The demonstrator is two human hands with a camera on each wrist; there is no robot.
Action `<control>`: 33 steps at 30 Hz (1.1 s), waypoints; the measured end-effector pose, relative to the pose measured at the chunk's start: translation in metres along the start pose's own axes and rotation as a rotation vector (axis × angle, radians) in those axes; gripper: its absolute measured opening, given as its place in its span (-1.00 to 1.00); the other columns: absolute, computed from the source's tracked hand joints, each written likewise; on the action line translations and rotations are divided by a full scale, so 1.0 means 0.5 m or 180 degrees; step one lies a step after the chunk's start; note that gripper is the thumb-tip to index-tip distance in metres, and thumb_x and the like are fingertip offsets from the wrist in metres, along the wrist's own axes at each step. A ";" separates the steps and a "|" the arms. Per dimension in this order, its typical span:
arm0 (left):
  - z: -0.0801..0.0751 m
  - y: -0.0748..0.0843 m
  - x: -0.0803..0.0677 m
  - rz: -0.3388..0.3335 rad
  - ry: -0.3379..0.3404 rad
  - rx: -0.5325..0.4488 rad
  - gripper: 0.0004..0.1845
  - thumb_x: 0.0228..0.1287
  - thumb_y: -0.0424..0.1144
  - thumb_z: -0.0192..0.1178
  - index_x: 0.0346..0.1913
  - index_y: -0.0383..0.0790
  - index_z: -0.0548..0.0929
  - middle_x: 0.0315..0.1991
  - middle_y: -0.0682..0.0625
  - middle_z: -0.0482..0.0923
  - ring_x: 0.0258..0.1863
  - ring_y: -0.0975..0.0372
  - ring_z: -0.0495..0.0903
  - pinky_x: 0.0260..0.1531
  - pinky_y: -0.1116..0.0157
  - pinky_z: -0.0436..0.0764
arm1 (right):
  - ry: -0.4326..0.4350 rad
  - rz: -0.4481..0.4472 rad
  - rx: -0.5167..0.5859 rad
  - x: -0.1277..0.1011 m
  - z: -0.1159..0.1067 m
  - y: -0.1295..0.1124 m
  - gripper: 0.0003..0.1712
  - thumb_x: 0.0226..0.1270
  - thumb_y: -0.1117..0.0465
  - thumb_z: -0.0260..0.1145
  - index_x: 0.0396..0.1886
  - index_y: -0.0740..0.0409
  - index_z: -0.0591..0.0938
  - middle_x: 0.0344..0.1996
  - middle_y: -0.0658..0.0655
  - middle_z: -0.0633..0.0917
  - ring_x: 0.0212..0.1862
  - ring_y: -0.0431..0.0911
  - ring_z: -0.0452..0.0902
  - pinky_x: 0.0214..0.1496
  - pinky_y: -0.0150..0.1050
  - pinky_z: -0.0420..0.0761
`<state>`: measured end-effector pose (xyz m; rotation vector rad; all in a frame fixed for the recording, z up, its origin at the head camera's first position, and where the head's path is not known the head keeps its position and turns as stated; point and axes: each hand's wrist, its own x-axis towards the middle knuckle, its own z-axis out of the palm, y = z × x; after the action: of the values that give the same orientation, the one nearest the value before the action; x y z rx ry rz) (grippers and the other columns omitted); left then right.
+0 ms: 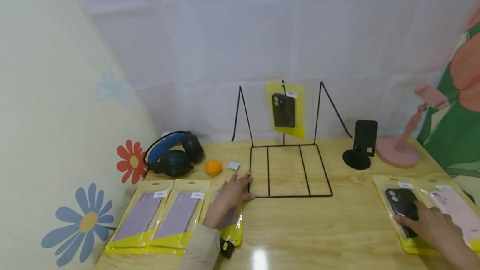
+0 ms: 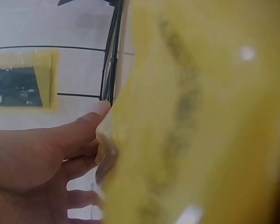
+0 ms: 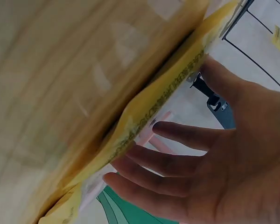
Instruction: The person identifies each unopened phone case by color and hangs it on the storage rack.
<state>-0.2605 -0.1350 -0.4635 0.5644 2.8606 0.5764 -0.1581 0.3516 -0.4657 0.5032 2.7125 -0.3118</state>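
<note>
1. Wooden, pale and glossy, the table point(image 1: 348, 224) carries everything and shows a bright reflection near its front edge.
2. Nearest on the right, the right hand point(image 1: 435, 225) lies with spread fingers on a black phone case in a yellow packet point(image 1: 403, 207); a pink phone case packet point(image 1: 455, 207) lies just beside it, further right.
3. Nearest on the left, the left hand point(image 1: 229, 197) rests with straight fingers on a purple phone case packet point(image 1: 231, 220), its fingertips at the front corner of the wire display rack point(image 1: 290, 170).
4. Two more purple case packets point(image 1: 157, 216) lie side by side to the left of that one.
5. Behind them sit black and blue headphones point(image 1: 174, 155), an orange pom-pom point(image 1: 213, 167) and a small white box point(image 1: 233, 165).
6. A black case packet point(image 1: 286, 109) hangs upright on the rack's centre hook.
7. Right of the rack stand a black phone stand point(image 1: 361, 145) and a pink phone stand point(image 1: 406, 136).
8. White sheeting point(image 1: 262, 32) forms the back wall; flower-printed cloth point(image 1: 75, 136) closes the left side and green-and-orange cloth the right.
9. The left wrist view alone shows the thumb point(image 2: 91, 123) against the packet's yellow edge; the right wrist view shows the fingers point(image 3: 177, 161) straight under a blurred yellow packet edge.
</note>
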 end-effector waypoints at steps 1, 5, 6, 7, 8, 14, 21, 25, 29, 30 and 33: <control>-0.001 0.000 0.000 0.0007 0.0008 -0.0001 -0.34 0.23 -0.08 0.30 0.34 -0.30 0.42 0.41 -0.16 0.24 0.39 -0.29 0.07 0.20 -0.36 0.10 | 0.0012 0.0021 0.0000 0.001 0.000 -0.002 0.24 0.02 -0.51 0.23 0.23 0.55 0.29 -0.12 0.66 0.40 -0.05 0.52 0.34 -0.11 0.33 0.45; -0.002 0.000 0.002 -0.0006 -0.0003 0.0010 -0.34 0.24 -0.07 0.30 0.34 -0.29 0.42 0.42 -0.15 0.24 0.39 -0.28 0.07 0.20 -0.36 0.10 | 0.0063 -0.0004 -0.0025 0.004 -0.005 -0.009 0.20 0.04 -0.44 0.29 0.26 0.54 0.27 -0.12 0.66 0.40 -0.06 0.52 0.35 -0.13 0.31 0.47; -0.002 0.000 0.004 -0.0014 -0.0012 0.0018 -0.34 0.24 -0.07 0.29 0.34 -0.29 0.41 0.42 -0.14 0.24 0.39 -0.27 0.07 0.21 -0.36 0.10 | 0.0088 -0.0012 0.0000 0.004 -0.006 -0.009 0.21 0.04 -0.43 0.31 0.27 0.54 0.24 -0.12 0.67 0.39 -0.06 0.52 0.35 -0.14 0.30 0.48; -0.002 0.001 0.004 -0.0020 -0.0010 0.0023 -0.34 0.24 -0.07 0.29 0.34 -0.28 0.42 0.42 -0.14 0.24 0.39 -0.28 0.07 0.20 -0.36 0.10 | 0.0107 -0.0019 0.0039 0.004 -0.007 -0.010 0.22 0.02 -0.41 0.33 0.28 0.54 0.22 -0.13 0.68 0.38 -0.06 0.53 0.35 -0.14 0.30 0.48; -0.003 0.002 0.004 -0.0029 -0.0011 0.0022 -0.34 0.24 -0.07 0.30 0.34 -0.28 0.42 0.42 -0.14 0.24 0.39 -0.28 0.08 0.20 -0.36 0.10 | 0.0129 -0.0010 0.0087 0.004 -0.007 -0.010 0.24 -0.01 -0.41 0.35 0.29 0.53 0.19 -0.14 0.68 0.37 -0.07 0.52 0.35 -0.13 0.29 0.48; -0.005 0.002 0.009 -0.0073 -0.0012 0.0045 -0.34 0.21 -0.07 0.31 0.34 -0.26 0.43 0.41 -0.13 0.26 0.39 -0.28 0.08 0.20 -0.36 0.10 | 0.0287 -0.0118 0.0267 0.008 -0.004 -0.003 0.43 -0.21 -0.51 0.39 0.35 0.46 0.08 -0.18 0.69 0.32 -0.10 0.51 0.28 -0.18 0.24 0.46; -0.007 0.003 0.010 -0.0088 -0.0028 0.0060 -0.34 0.21 -0.08 0.31 0.34 -0.25 0.43 0.41 -0.11 0.26 0.41 -0.25 0.05 0.19 -0.38 0.10 | 0.1106 -0.1407 0.0471 0.009 -0.001 0.017 0.03 0.03 -0.03 0.51 0.33 0.39 0.20 -0.32 0.60 0.46 -0.33 0.33 0.46 -0.38 0.13 0.50; -0.007 0.004 0.007 -0.0075 -0.0040 0.0039 -0.35 0.21 -0.09 0.31 0.33 -0.25 0.44 0.41 -0.12 0.27 0.41 -0.25 0.04 0.17 -0.40 0.10 | 0.1402 -0.1948 0.0745 -0.003 0.002 0.001 -0.39 0.14 0.38 0.40 0.19 0.41 0.42 -0.05 0.62 0.52 -0.10 0.49 0.47 -0.19 0.30 0.48; -0.006 0.004 0.007 -0.0086 -0.0051 0.0040 -0.35 0.21 -0.09 0.31 0.33 -0.25 0.44 0.41 -0.12 0.26 0.41 -0.25 0.04 0.18 -0.40 0.09 | 0.1683 -0.2373 0.1078 -0.026 0.002 -0.039 -0.52 0.14 0.47 0.37 0.11 0.34 0.56 -0.02 0.46 0.60 -0.13 0.09 0.59 -0.27 -0.09 0.59; -0.006 0.004 0.007 -0.0082 -0.0050 0.0044 -0.35 0.21 -0.09 0.31 0.34 -0.25 0.43 0.41 -0.12 0.26 0.41 -0.25 0.04 0.18 -0.40 0.09 | 0.1741 -0.2463 0.1133 -0.033 0.001 -0.054 -0.52 0.15 0.47 0.37 0.12 0.31 0.57 -0.03 0.41 0.62 -0.18 -0.07 0.58 -0.34 -0.20 0.56; -0.005 0.004 0.008 -0.0066 -0.0046 0.0040 -0.34 0.21 -0.09 0.31 0.34 -0.26 0.43 0.42 -0.12 0.25 0.41 -0.25 0.04 0.17 -0.40 0.10 | 0.1862 -0.2647 0.1249 -0.062 -0.009 -0.107 -0.50 0.19 0.41 0.37 0.16 0.17 0.58 -0.05 0.27 0.65 -0.31 -0.36 0.38 -0.48 -0.39 0.37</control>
<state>-0.2641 -0.1327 -0.4611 0.5381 2.8548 0.5493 -0.1531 0.2946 -0.4418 -0.5845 3.3067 -1.0614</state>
